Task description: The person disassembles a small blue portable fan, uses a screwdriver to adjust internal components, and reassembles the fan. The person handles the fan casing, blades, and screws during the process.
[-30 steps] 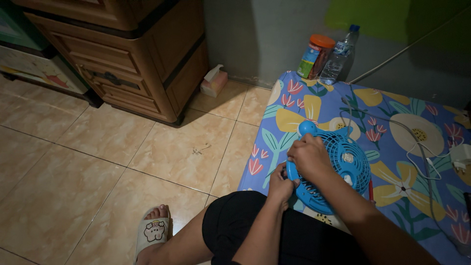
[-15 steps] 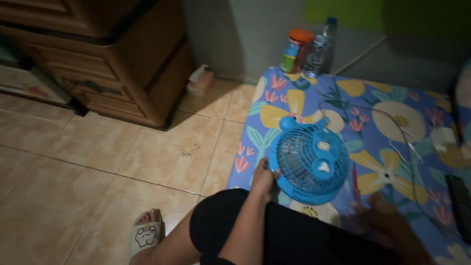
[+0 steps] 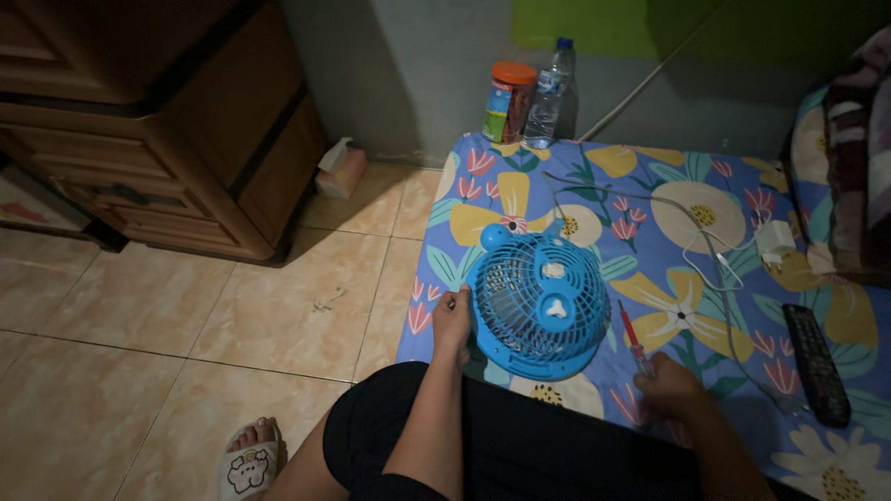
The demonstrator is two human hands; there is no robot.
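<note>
A small blue fan [image 3: 538, 306] lies face up on a flowered mattress [image 3: 705, 278], its round grille towards me. My left hand [image 3: 452, 327] grips the fan's left rim. A red screwdriver [image 3: 631, 336] lies on the mattress just right of the fan. My right hand [image 3: 670, 387] rests at its near end, fingers curled over the handle. My black-clad lap [image 3: 520, 436] sits just below the fan.
A white cable and charger [image 3: 772, 241] trail across the mattress, and a black remote [image 3: 815, 364] lies at its right. An orange-lidded jar [image 3: 509, 100] and a plastic bottle [image 3: 549, 93] stand by the wall. A wooden dresser [image 3: 158, 139] and tissue pack [image 3: 339, 169] stand left on tiled floor.
My right hand left the top of the fan and swung down to the right, onto the screwdriver. My left hand stayed on the fan's left rim. The view shifted right.
</note>
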